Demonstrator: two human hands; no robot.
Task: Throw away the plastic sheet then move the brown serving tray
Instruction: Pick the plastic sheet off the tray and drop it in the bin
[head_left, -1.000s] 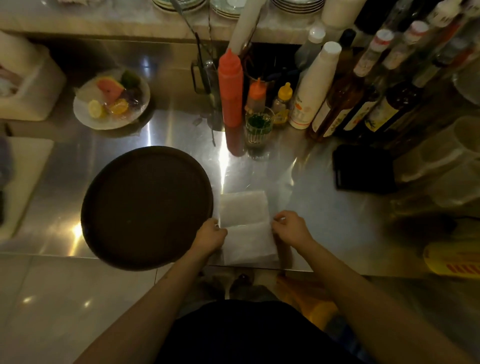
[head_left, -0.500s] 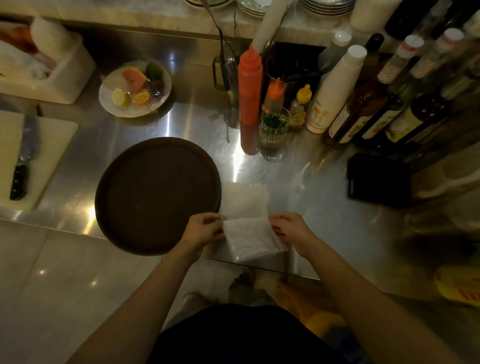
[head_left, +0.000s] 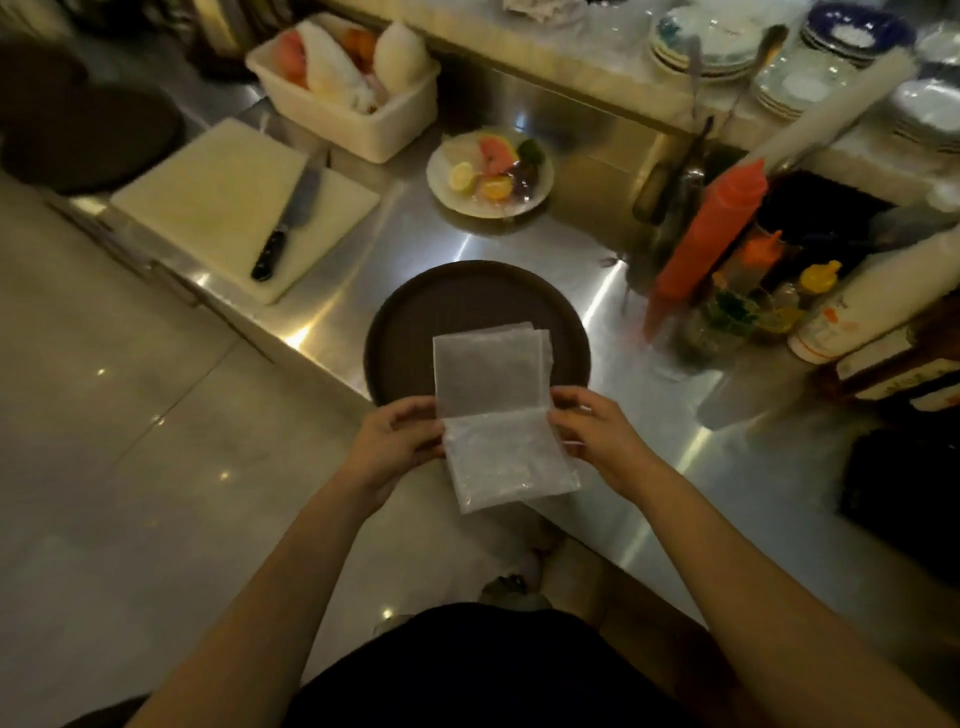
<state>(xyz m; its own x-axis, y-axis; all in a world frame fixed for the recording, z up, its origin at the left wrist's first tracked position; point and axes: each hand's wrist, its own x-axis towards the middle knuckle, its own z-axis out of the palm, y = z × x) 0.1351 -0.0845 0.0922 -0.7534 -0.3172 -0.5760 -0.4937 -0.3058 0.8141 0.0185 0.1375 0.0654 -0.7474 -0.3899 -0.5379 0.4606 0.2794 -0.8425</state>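
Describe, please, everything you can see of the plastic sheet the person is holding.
The plastic sheet is a translucent, whitish, folded rectangle with a crease across its middle. Its upper half stands up in front of the brown serving tray; its lower half hangs toward the person. It appears lifted off the counter. The left hand pinches its left edge and the right hand its right edge, both at the crease.

The counter (head_left: 519, 249) is glossy brushed metal, the brown serving tray (head_left: 405, 322) matt, the plastic sheet (head_left: 493, 395) translucent.
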